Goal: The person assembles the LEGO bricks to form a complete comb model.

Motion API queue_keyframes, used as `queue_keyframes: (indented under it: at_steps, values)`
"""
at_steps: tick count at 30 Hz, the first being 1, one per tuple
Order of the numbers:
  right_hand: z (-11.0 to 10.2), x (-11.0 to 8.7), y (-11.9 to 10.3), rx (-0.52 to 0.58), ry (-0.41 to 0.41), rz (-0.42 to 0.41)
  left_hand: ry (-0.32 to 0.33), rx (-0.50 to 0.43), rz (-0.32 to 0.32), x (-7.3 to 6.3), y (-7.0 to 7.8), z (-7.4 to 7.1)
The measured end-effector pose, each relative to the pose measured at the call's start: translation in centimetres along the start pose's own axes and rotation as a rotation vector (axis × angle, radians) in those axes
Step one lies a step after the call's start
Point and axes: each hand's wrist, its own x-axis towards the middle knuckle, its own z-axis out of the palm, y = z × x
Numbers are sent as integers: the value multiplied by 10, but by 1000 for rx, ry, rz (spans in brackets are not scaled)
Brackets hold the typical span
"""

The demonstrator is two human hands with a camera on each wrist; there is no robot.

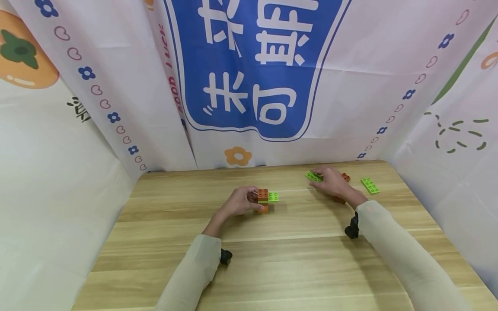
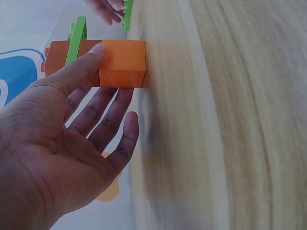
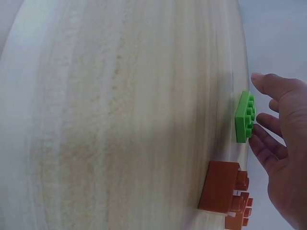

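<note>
left of the block stack [image 1: 263,194], one left hand [image 1: 239,202], pinching it; well to its right, one right hand [image 1: 333,181], loosely spread at a green plate [image 1: 313,176], which an off-centre nudge could skid.

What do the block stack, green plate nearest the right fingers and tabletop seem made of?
Block stack: likely hard plastic, smooth, with crisp moulded edges. Green plate: probably plastic, smooth, given its uniform studs. Tabletop: wood or wood-look laminate, faintly glossy; grain streaks fit either.
</note>
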Motion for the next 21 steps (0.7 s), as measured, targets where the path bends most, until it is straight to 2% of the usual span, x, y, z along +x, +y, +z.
queue_keyframes:
  at_steps: [7,21]
  values:
    - [3,1,1,-4,6,5,-5,4,9,-1,1,-1]
    - [9,0,-1,-6,26,-107,1,3,14,1,-2,0]
